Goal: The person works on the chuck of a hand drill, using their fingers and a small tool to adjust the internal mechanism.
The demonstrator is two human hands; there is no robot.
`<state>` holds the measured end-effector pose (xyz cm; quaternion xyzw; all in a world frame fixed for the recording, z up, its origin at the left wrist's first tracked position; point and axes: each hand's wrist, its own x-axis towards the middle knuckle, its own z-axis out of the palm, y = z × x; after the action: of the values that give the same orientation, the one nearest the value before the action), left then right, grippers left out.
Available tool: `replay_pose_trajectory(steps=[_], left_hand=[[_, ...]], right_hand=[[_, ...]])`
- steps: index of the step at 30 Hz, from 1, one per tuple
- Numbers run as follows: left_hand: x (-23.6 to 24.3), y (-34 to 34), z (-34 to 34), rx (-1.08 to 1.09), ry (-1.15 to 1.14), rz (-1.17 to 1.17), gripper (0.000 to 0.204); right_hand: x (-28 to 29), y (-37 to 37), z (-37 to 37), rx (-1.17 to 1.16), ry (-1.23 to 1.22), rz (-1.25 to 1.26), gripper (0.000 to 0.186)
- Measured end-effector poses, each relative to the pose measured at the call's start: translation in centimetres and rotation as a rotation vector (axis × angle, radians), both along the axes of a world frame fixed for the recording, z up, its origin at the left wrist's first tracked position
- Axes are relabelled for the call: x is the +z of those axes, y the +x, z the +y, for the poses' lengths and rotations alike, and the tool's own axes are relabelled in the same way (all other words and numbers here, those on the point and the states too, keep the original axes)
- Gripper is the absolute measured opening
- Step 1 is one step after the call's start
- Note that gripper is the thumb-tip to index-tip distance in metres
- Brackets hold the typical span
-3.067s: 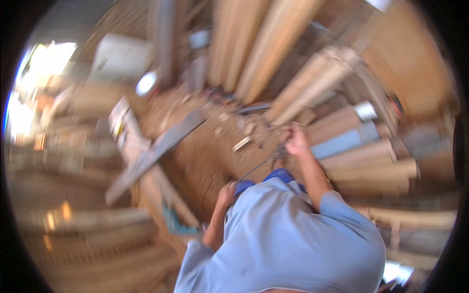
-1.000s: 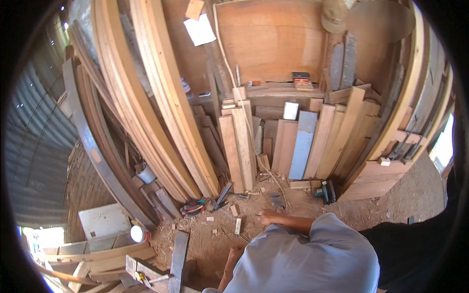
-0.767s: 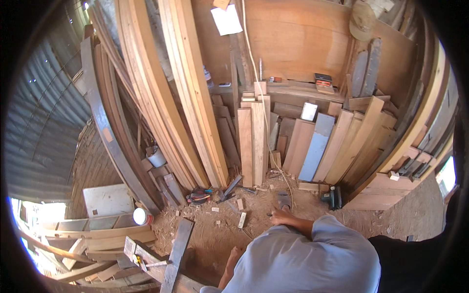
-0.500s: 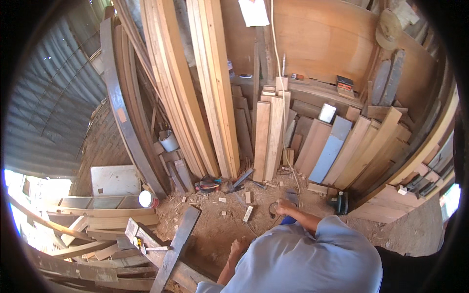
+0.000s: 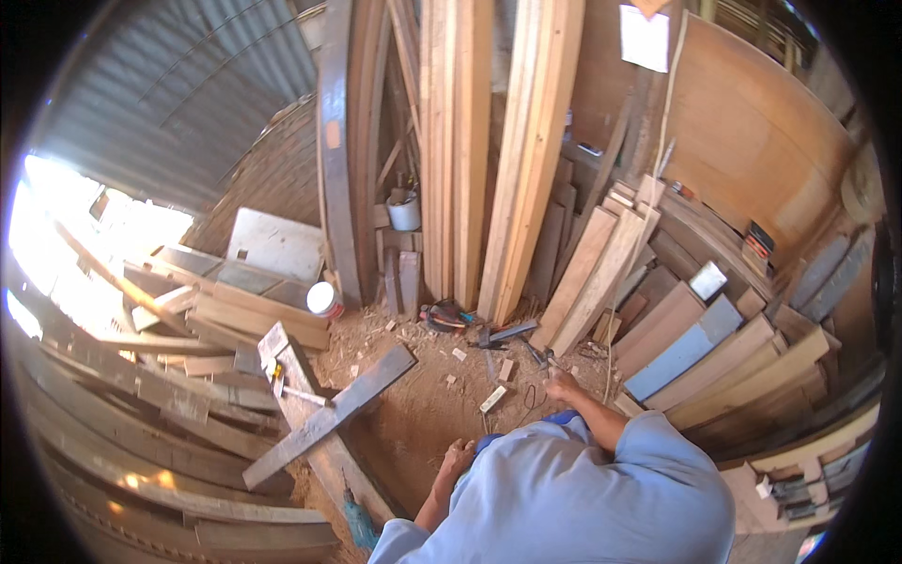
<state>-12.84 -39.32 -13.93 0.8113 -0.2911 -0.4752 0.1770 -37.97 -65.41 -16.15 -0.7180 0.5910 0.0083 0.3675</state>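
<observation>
My right hand point(image 5: 562, 383) reaches down to the littered ground, its fingers closed at the near end of a dark hammer point(image 5: 542, 358). A thin black cord point(image 5: 533, 396) loops beside that hand. My left hand point(image 5: 458, 455) rests low near my knee with curled fingers; what they hold, if anything, is too small to make out. To its left a dark plank point(image 5: 352, 399) lies crosswise over another board point(image 5: 362, 484). A light-handled hammer point(image 5: 307, 398) and a yellow tape measure point(image 5: 277, 372) lie on them, and a teal drill point(image 5: 358, 524) is beside the lower board.
Tall planks point(image 5: 456, 160) lean ahead, and shorter boards point(image 5: 681, 348) stand to the right. Stacked timber point(image 5: 188, 451) fills the left. A white tub point(image 5: 324, 300), a small wood block point(image 5: 492, 399) and a cluster of tools point(image 5: 446, 317) are on the ground among shavings.
The view has turned left, shifting the surroundings rightward and bringing the teal drill into sight. My right hand has moved forward to the dark hammer; my left hand stays low and curled.
</observation>
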Motion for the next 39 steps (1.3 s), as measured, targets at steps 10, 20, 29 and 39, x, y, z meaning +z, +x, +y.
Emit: replay_pose_trajectory(steps=[10,20,29,39], left_hand=[[-1.7,0.2,3.4,-0.066,0.092,0.047,0.042],[-0.9,-1.5,9.8,0.152,0.065,0.083,0.035],[-2.0,-3.1,10.5,0.204,-0.019,0.041,0.043],[-1.3,-2.4,11.5,0.222,0.002,0.005,0.042]], right_hand=[[-9.0,-1.5,4.1,1.011,0.292,0.073,0.038],[-5.3,3.1,3.1,0.869,0.156,0.338,0.056],[-10.5,3.1,2.2,1.027,0.177,0.384,0.054],[-3.3,5.5,3.3,1.323,0.055,0.266,0.039]])
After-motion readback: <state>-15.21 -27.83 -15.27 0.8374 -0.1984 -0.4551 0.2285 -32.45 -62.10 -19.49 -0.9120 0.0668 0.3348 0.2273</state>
